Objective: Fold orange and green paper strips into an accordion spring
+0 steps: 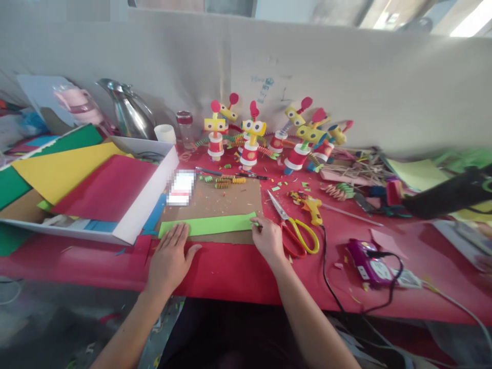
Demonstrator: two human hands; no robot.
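A bright green paper strip (pixel 215 225) lies across a brown cardboard sheet (pixel 234 197). My left hand (pixel 171 256) rests flat on the strip's left end, fingers stretched out and thumb spread. At the other end, my right hand (pixel 267 238) is closed, its fingertips pinching the strip's end, which lifts slightly there. Just right of that hand lie scissors (pixel 294 228) with red and yellow handles, blades partly apart. Several small coiled paper springs (pixel 225 182) sit on the cardboard above the strip, beside a pen (pixel 251 176).
Several paper robot figures (pixel 249 148) stand along the wall. A white box (pixel 148 197) of coloured sheets is at left, near a steel jug (pixel 128 110). To the right are a yellow glue gun (pixel 313 209) with its cord and a purple device (pixel 371 264). Paper scraps lie around the red table (pixel 230 271).
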